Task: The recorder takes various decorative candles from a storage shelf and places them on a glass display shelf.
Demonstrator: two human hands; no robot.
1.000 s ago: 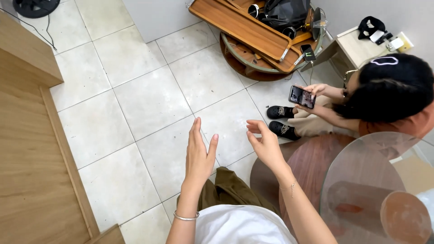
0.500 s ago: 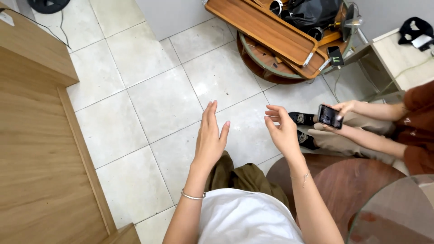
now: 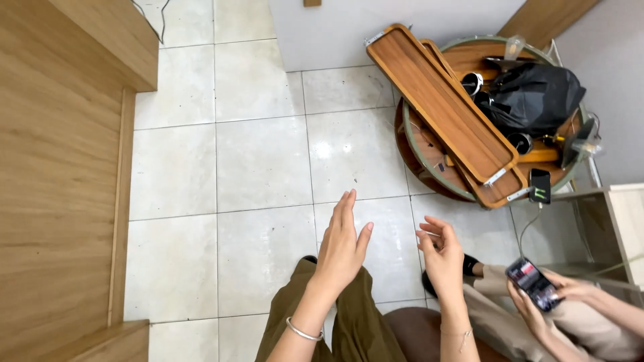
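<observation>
Left hand: the left hand (image 3: 341, 248) is hovering over the tiled floor (image 3: 261, 167), palm turned sideways, fingers stretched long and close together, holding nothing; a thin silver bracelet (image 3: 302, 330) is circling its wrist.
Right hand: the right hand (image 3: 443, 258) is hanging just right of it, apart from it, fingers loosely curled and spread a little, holding nothing.
Below the hands: olive trousers (image 3: 349, 322) are showing near the bottom edge.
Near right: another person's hands are gripping a smartphone (image 3: 533, 283) with a lit screen.
Far right: a round table (image 3: 490, 121) is carrying long wooden trays (image 3: 439, 100), a black bag (image 3: 533, 97) and a second phone (image 3: 539, 186) at its near rim.
Left: a wooden panel (image 3: 60, 181) is running along the floor.
</observation>
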